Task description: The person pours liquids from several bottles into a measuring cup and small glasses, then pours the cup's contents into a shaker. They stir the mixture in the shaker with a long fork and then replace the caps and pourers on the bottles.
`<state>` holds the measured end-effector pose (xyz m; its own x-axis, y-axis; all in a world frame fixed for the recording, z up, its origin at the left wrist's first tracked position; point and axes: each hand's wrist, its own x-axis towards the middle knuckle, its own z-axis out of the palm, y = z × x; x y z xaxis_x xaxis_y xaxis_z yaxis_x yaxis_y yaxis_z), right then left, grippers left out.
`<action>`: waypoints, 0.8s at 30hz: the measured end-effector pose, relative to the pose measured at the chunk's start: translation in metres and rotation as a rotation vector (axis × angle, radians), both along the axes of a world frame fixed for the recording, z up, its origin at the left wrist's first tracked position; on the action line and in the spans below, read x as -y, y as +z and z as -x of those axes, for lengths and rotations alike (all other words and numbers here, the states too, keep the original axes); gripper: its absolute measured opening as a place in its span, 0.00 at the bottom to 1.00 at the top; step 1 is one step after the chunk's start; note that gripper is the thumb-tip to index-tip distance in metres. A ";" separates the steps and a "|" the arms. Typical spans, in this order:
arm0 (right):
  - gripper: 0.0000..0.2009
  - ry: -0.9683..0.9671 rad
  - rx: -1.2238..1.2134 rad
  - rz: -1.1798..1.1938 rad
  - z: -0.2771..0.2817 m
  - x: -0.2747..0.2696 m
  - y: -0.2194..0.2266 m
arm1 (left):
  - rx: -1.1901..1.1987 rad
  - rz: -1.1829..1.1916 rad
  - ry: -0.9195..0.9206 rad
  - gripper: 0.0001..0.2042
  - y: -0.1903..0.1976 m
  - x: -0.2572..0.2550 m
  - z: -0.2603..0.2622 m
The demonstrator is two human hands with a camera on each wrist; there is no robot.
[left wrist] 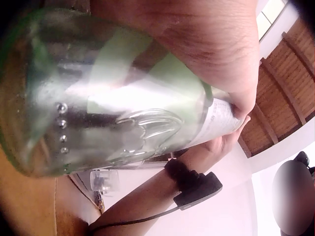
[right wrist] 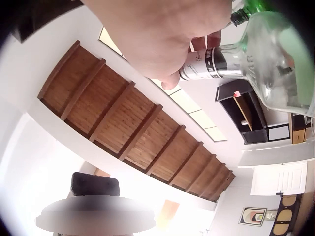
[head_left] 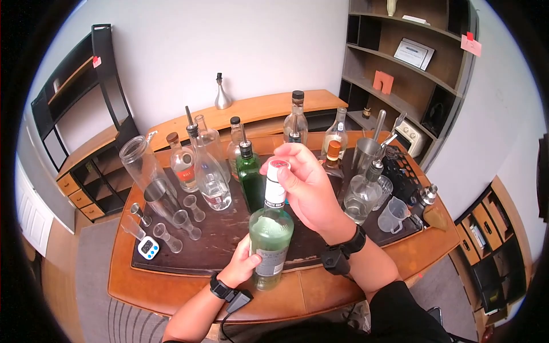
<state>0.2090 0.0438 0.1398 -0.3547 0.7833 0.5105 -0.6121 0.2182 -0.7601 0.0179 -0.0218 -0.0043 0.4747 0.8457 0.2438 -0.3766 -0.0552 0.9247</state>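
Observation:
A pale green glass liquor bottle (head_left: 271, 231) stands upright at the near edge of the table, with a white cap (head_left: 274, 191) whose top is red. My left hand (head_left: 241, 266) grips the lower body of this bottle, thumb across its grey label. Up at the neck, my right hand (head_left: 311, 194) holds the white cap between thumb and fingers. In the left wrist view, raised bat-like embossing shows on the bottle's glass (left wrist: 147, 130). From the right wrist view, the thumb (right wrist: 171, 80) lies against the cap's end. Just behind stands a dark green bottle (head_left: 250, 180) with a pourer.
Several bottles, including a clear one with a pourer (head_left: 211, 177), line the back of the table. A mixing glass (head_left: 140, 157), metal shaker tin (head_left: 163, 200), small glasses (head_left: 167, 238) and timer (head_left: 148, 247) stand left. To the right are a plastic jug (head_left: 393, 216) and black rack (head_left: 403, 174).

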 end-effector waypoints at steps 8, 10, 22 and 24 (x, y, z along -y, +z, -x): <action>0.18 0.205 -0.190 0.189 0.009 0.015 0.016 | -0.016 -0.043 0.003 0.45 0.004 0.002 -0.002; 0.20 0.139 -0.134 0.135 0.007 0.012 0.007 | -0.016 -0.019 0.015 0.45 0.003 0.002 0.000; 0.19 0.041 -0.102 0.017 0.010 0.014 0.000 | 0.002 0.000 0.010 0.46 0.002 0.003 -0.001; 0.16 -0.030 -0.105 -0.008 0.011 0.014 -0.001 | -0.011 -0.019 0.003 0.46 0.005 0.001 -0.002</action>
<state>0.1980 0.0301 0.1386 -0.2758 0.7883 0.5500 -0.6812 0.2434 -0.6904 0.0195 -0.0224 0.0009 0.4750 0.8425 0.2542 -0.3660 -0.0736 0.9277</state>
